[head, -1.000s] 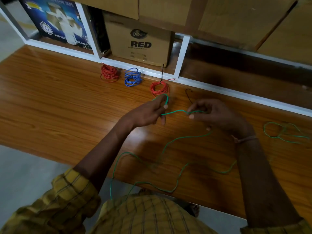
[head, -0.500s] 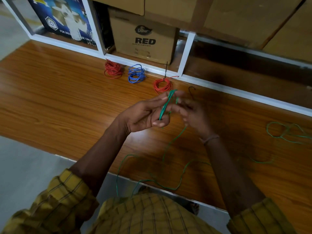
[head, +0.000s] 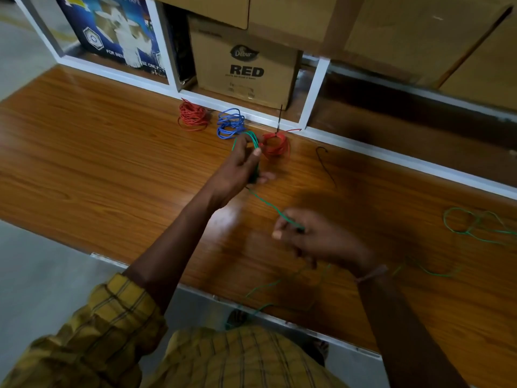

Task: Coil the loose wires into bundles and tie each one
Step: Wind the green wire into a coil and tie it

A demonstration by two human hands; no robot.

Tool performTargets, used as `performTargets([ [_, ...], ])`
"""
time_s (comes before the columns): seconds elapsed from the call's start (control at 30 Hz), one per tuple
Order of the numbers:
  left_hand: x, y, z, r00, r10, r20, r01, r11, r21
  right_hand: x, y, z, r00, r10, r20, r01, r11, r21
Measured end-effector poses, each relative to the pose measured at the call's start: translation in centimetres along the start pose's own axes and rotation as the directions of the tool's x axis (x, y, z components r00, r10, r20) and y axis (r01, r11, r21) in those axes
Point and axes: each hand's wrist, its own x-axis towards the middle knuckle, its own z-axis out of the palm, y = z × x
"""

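The green wire (head: 263, 201) is thin and glossy, with a few small loops gathered at its far end and a long loose tail. The loops stand up above the left hand (head: 237, 170), whose grip is closed round them, thumb pressed against their side. From under that hand one taut strand runs down and to the right into the right hand (head: 313, 236), which pinches it between thumb and fingertips. Past the right hand the wire slackens, wanders over the near part of the wooden table (head: 98, 169), dips over the front edge and comes back up, then trails right to a loose tangle of green loops (head: 475, 224) lying flat near the right border.

The right hand is blurred, so the exact lie of its fingers is hard to read, and the slack wire near the table edge is faint and smeared. The bottom of the gathered loops is hidden inside the left palm. The tangle at the right is cut off by the border.

Behind the left hand, along the table's back edge, lie three finished coils: a red coil (head: 193, 119) furthest left, a blue coil (head: 230, 126) beside it, and a second red coil (head: 275, 145) just right of the left thumb, with a black tie (head: 280, 119) sticking up from it. A loose black tie (head: 326, 165) lies on the table further right. A cardboard box marked RED (head: 246, 63) sits in the white shelf frame behind.
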Motion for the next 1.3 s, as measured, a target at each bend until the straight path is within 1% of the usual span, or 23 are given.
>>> performTargets([
  [0.07,-0.6,-0.4,-0.2,0.996,-0.043,0.080,0.032,0.991,0.133,-0.5,-1.2,-2.6,0.992,-0.074,-0.102,0.074,0.997,-0.003],
  [0.1,-0.9,-0.4,-0.1,0.990,-0.069,0.122,0.047,0.984,0.173,-0.6,-1.6,-3.8,0.983,-0.116,-0.141,0.126,0.990,0.063],
  [0.13,-1.3,-0.3,0.0,0.982,-0.089,0.164,0.054,0.976,0.210,-0.6,-1.8,-5.0,0.973,-0.158,-0.171,0.188,0.967,0.175],
  [0.17,-1.7,-0.2,0.1,0.973,-0.111,0.202,0.060,0.969,0.240,-0.5,-1.9,-5.9,0.961,-0.196,-0.194,0.251,0.915,0.317],
  [0.2,-2.1,0.1,0.4,0.963,-0.131,0.237,0.072,0.967,0.245,-0.3,-1.8,-6.7,0.951,-0.217,-0.219,0.297,0.832,0.469],
  [0.27,-2.9,0.3,0.8,0.939,-0.167,0.302,0.115,0.976,0.184,0.3,-1.2,-7.9,0.947,-0.201,-0.251,0.322,0.621,0.715],
  [0.3,-3.3,0.4,0.9,0.925,-0.181,0.335,0.139,0.980,0.145,0.6,-0.8,-8.3,0.949,-0.199,-0.245,0.314,0.521,0.794],
  [0.33,-3.7,0.4,1.1,0.909,-0.190,0.370,0.162,0.981,0.107,1.0,-0.5,-8.7,0.951,-0.209,-0.227,0.299,0.446,0.843],
  [0.37,-4.1,0.4,1.2,0.892,-0.192,0.410,0.182,0.981,0.063,1.5,-0.2,-9.0,0.952,-0.217,-0.215,0.289,0.412,0.864],
  [0.4,-4.4,0.4,1.3,0.872,-0.184,0.454,0.201,0.979,0.012,2.1,0.2,-9.2,0.956,-0.201,-0.215,0.282,0.414,0.866],
  [0.43,-4.7,0.5,1.4,0.852,-0.168,0.496,0.220,0.974,-0.047,2.9,0.7,-9.3,0.961,-0.157,-0.226,0.273,0.447,0.852],
  [0.53,-5.2,1.0,1.3,0.801,-0.103,0.590,0.276,0.938,-0.211,4.9,2.6,-8.8,0.961,0.030,-0.276,0.191,0.649,0.736],
  [0.6,-5.2,1.6,1.5,0.790,-0.059,0.611,0.294,0.910,-0.292,5.5,3.6,-7.4,0.951,0.086,-0.298,0.125,0.772,0.623],
  [0.67,-5.1,2.1,1.8,0.797,0.003,0.605,0.291,0.875,-0.387,5.5,4.0,-5.3,0.949,0.099,-0.300,0.067,0.865,0.498],
  [0.77,-4.3,2.5,1.9,0.843,0.045,0.536,0.284,0.810,-0.514,4.8,3.7,-2.0,0.964,0.064,-0.257,0.020,0.950,0.312],
  [0.83,-3.6,2.4,1.9,0.883,0.031,0.469,0.262,0.795,-0.547,4.2,3.4,-0.5,0.975,0.072,-0.209,-0.014,0.964,0.267],
  [0.93,-2.4,1.8,1.7,0.961,-0.007,0.275,0.182,0.766,-0.617,3.0,3.3,1.2,0.991,0.117,-0.071,-0.104,0.981,0.162],
  [1.0,-1.5,1.2,1.5,0.987,-0.066,0.143,0.143,0.758,-0.636,2.0,3.1,1.9,0.990,0.144,0.003,-0.144,0.988,0.062],
  [1.07,-1.3,0.5,1.7,0.993,-0.105,0.050,0.116,0.843,-0.525,0.8,2.3,1.9,0.992,0.126,0.031,-0.126,0.992,-0.012],
  [1.13,-1.6,-0.3,2.2,0.996,-0.091,0.012,0.090,0.951,-0.297,-0.5,0.9,1.1,0.996,0.060,0.061,-0.054,0.995,-0.089],
  [1.17,-1.9,-0.7,2.5,0.998,-0.067,0.009,0.067,0.985,-0.159,-1.1,0.1,0.4,0.997,0.031,0.075,-0.023,0.994,-0.107],
  [1.23,-2.2,-1.8,2.6,0.999,-0.009,0.052,0.003,0.994,0.111,-2.2,-1.1,-1.4,0.996,-0.036,0.080,0.043,0.995,-0.086],
  [1.3,-2.5,-2.3,2.4,0.991,-0.009,0.131,-0.031,0.955,0.296,-2.9,-1.9,-3.2,0.990,-0.139,0.033,0.139,0.990,-0.025],
])
